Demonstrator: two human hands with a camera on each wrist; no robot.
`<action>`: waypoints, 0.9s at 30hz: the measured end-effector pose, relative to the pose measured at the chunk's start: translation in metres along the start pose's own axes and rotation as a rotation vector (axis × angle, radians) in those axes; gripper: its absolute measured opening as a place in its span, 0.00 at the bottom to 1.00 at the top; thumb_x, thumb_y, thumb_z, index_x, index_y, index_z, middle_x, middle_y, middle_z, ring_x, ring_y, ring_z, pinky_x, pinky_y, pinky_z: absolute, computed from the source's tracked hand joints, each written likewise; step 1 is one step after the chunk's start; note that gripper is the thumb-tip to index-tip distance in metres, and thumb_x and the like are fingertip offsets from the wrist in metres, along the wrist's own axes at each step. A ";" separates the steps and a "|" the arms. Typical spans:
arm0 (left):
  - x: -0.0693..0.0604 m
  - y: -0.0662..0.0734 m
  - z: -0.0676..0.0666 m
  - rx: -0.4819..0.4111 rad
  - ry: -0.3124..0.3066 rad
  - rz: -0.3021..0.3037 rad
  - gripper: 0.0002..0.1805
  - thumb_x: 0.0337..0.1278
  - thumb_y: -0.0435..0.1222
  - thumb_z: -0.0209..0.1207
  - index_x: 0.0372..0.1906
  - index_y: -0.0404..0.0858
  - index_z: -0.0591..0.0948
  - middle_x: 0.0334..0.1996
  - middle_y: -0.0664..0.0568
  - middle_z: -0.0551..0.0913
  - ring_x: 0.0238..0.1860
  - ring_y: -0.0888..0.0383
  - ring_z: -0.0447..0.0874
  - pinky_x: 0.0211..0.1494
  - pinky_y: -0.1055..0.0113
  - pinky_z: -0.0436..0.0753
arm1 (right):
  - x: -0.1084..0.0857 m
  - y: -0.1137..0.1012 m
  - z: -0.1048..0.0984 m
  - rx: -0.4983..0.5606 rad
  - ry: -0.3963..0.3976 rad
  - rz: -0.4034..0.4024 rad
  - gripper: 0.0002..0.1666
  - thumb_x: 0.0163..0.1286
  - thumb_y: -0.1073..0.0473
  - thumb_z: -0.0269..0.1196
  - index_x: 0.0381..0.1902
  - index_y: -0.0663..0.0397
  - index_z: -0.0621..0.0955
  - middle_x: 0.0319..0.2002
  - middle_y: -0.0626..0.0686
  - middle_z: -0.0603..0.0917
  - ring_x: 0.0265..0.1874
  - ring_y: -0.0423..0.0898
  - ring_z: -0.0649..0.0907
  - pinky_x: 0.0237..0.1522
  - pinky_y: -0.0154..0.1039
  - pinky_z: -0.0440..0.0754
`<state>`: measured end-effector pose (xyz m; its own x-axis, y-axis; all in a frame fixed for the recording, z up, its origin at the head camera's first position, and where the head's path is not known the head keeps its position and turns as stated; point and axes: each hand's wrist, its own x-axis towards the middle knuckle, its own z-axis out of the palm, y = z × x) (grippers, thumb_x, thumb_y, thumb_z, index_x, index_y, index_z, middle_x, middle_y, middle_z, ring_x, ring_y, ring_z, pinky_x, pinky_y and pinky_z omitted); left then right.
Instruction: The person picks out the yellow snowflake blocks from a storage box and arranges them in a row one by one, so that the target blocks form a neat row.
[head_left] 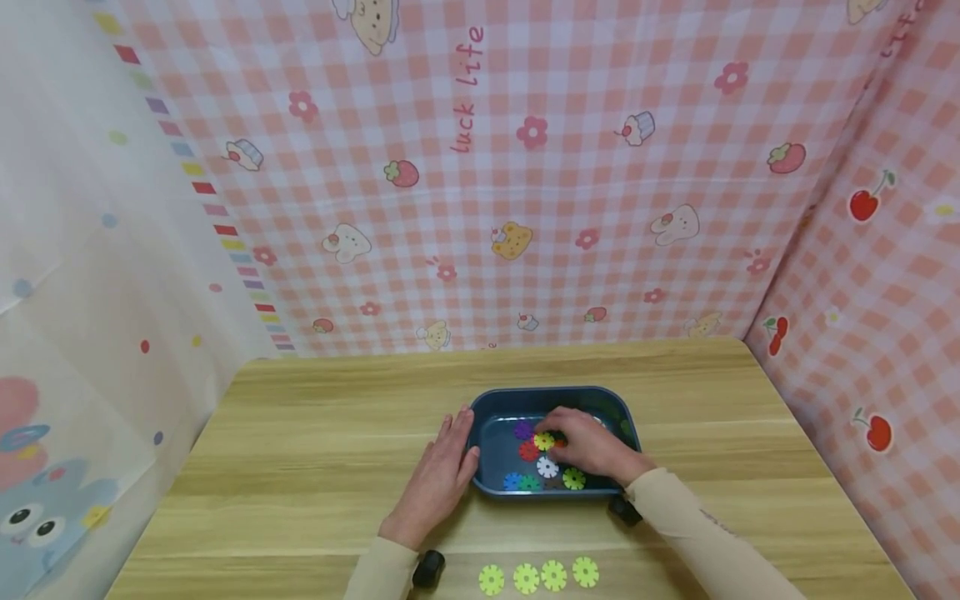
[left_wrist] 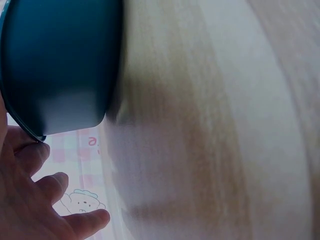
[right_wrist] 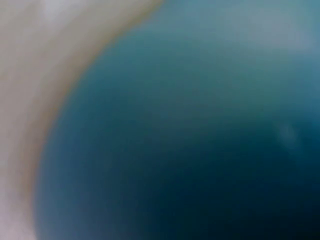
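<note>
A dark blue tray (head_left: 495, 483) holds several small notched plastic discs in purple, red, white, blue, green and other colours. Inside it, my right hand (head_left: 588, 442) pinches a yellow notched disc (head_left: 543, 442) between thumb and fingers, just above a white disc (head_left: 547, 467). Another yellow disc (head_left: 573, 478) lies near the tray's front wall. My left hand (head_left: 438, 479) rests against the tray's left rim, its fingers mostly straight; the left wrist view has those fingers (left_wrist: 52, 187) beside the tray wall (left_wrist: 65, 65). The right wrist view is a blur of blue tray (right_wrist: 150, 125).
In front of the tray, several yellow notched discs (head_left: 526, 577) lie in a row on the wooden table (head_left: 315, 442). A pink checked cloth (head_left: 450, 200) hangs behind the table, with more cloth at both sides. Black wrist devices sit under both wrists.
</note>
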<state>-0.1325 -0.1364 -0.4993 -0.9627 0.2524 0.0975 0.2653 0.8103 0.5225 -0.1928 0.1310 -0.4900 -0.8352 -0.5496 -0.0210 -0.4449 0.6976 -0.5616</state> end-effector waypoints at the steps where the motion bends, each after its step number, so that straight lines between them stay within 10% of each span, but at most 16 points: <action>1: 0.000 0.000 0.000 -0.002 0.000 0.002 0.33 0.82 0.45 0.48 0.82 0.38 0.59 0.82 0.47 0.57 0.81 0.43 0.52 0.74 0.34 0.63 | 0.000 -0.001 0.000 -0.013 -0.004 0.008 0.18 0.67 0.63 0.72 0.54 0.58 0.87 0.53 0.54 0.84 0.53 0.52 0.81 0.61 0.55 0.80; 27: -0.001 -0.002 0.001 0.002 0.006 0.017 0.32 0.82 0.44 0.48 0.82 0.36 0.59 0.82 0.45 0.57 0.81 0.42 0.52 0.73 0.33 0.63 | -0.012 -0.008 -0.014 0.007 0.085 0.008 0.15 0.69 0.62 0.71 0.53 0.55 0.88 0.50 0.51 0.83 0.49 0.51 0.81 0.55 0.52 0.82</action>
<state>-0.1323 -0.1377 -0.5009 -0.9584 0.2629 0.1113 0.2817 0.8070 0.5190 -0.1835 0.1381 -0.4738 -0.8631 -0.5030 0.0447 -0.4364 0.6984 -0.5673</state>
